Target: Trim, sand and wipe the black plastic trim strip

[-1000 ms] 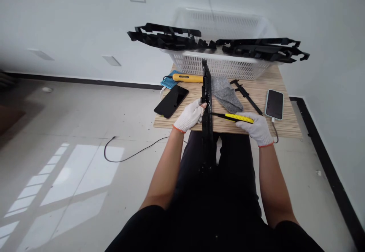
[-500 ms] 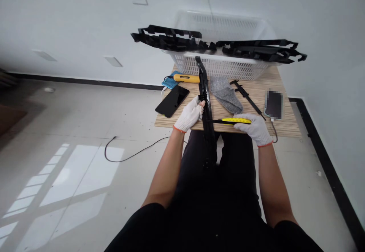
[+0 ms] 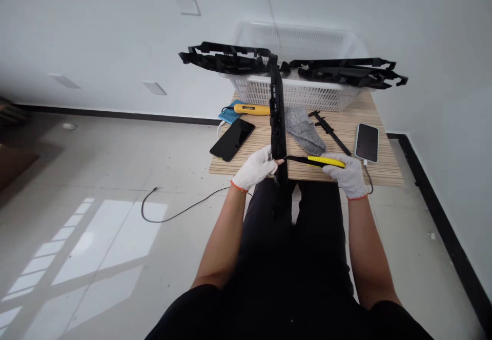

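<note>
My left hand [image 3: 257,168], in a white glove with a bare thumb tip, grips a long black plastic part [image 3: 277,114] near its lower end. The part stretches away from me, its far end at the basket's front rim. My right hand [image 3: 348,176], gloved too, is closed round a yellow and black utility knife [image 3: 325,161]. The knife points left, and its tip meets the edge of the black part beside my left thumb. A grey cloth [image 3: 305,132] lies just beyond the knife on the small wooden table [image 3: 223,166].
A white plastic basket [image 3: 249,87] stands at the back, with several black parts [image 3: 349,72] across it. On the table are a black phone [image 3: 232,140], a yellow tool [image 3: 251,110], black calipers [image 3: 332,134] and a second phone [image 3: 367,141] on a cable. Another cable [image 3: 184,209] lies on the floor.
The black part has shifted away from me, towards the basket. My left hand now holds it closer to its near end, and the knife tip has come up to the thumb.
</note>
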The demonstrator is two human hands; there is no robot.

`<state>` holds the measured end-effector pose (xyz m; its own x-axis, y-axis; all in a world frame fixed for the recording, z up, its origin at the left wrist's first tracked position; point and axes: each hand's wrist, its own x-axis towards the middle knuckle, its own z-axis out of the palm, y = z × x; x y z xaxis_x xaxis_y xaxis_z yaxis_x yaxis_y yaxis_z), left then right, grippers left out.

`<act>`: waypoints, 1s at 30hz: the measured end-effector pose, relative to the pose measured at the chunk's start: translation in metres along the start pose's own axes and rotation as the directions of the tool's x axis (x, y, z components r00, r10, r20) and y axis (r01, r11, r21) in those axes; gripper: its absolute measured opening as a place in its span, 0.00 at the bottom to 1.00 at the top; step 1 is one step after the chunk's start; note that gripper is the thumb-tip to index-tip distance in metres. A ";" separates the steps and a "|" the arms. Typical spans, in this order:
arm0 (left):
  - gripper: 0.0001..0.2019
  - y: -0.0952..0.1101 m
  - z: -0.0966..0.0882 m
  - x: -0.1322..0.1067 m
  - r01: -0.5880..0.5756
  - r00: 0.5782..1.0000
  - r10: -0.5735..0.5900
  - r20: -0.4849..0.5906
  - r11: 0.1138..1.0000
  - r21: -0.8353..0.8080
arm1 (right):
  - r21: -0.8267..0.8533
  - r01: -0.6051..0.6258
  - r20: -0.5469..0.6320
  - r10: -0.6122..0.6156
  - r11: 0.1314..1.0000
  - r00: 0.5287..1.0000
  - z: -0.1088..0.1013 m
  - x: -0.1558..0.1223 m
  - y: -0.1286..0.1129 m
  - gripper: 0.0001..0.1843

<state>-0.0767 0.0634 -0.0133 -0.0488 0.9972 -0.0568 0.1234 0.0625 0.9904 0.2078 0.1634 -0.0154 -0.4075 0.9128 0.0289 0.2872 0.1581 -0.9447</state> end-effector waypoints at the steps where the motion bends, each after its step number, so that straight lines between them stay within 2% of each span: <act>1: 0.08 0.000 0.001 0.001 0.001 1.000 -0.001 -0.021 1.000 0.007 | 0.018 -0.008 0.005 0.008 1.000 1.000 0.000 0.000 0.001 0.22; 4: 0.13 0.001 0.002 0.006 0.050 0.994 -0.054 -0.098 0.998 -0.042 | -0.024 0.010 0.048 -0.009 1.000 0.999 0.002 0.001 0.000 0.21; 7: 0.16 0.004 0.002 0.012 0.088 0.992 -0.095 -0.087 0.993 -0.078 | -0.073 0.035 -0.028 -0.037 0.997 0.999 0.006 0.001 -0.004 0.19; 9: 0.17 0.005 0.001 0.017 0.081 0.995 -0.084 -0.052 0.995 -0.059 | -0.054 0.028 -0.098 -0.033 0.998 0.995 0.007 0.000 -0.005 0.19; 14: 0.18 0.001 0.000 0.028 0.038 0.997 -0.040 -0.062 0.999 -0.037 | -0.086 0.016 -0.026 -0.019 0.996 0.999 0.005 -0.002 -0.003 0.21; 17: 0.19 -0.005 0.001 0.032 0.035 0.996 -0.036 -0.078 0.999 -0.019 | -0.081 0.009 -0.083 -0.016 0.997 0.996 0.005 -0.001 -0.002 0.23; 21: 0.19 -0.008 0.002 0.034 0.024 0.995 -0.023 -0.099 1.000 0.004 | -0.101 -0.005 -0.051 0.000 0.995 0.999 0.006 -0.001 -0.002 0.22; 23: 0.20 -0.008 0.001 0.032 0.021 0.994 -0.019 -0.104 1.000 0.013 | -0.096 -0.014 -0.075 0.006 0.995 0.997 0.007 -0.001 -0.002 0.22; 25: 0.21 -0.007 -0.001 0.031 -0.014 0.998 0.015 -0.067 1.000 0.016 | -0.094 -0.020 -0.110 0.010 0.995 0.994 0.009 -0.001 -0.003 0.22; 28: 0.21 -0.008 -0.003 0.030 -0.112 0.993 0.112 0.048 0.994 -0.009 | -0.106 -0.029 -0.136 0.014 0.994 0.991 0.011 0.000 -0.003 0.22; 30: 0.30 -0.008 -0.004 0.030 -0.183 0.979 0.184 0.091 0.983 -0.021 | -0.094 -0.042 -0.149 0.027 0.995 0.989 0.012 0.000 -0.002 0.23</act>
<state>-0.0826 0.0927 -0.0221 0.0652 0.9912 0.1155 0.1097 -0.1222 0.9864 0.1970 0.1589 -0.0172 -0.2660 0.9626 0.0514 0.3843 0.1548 -0.9101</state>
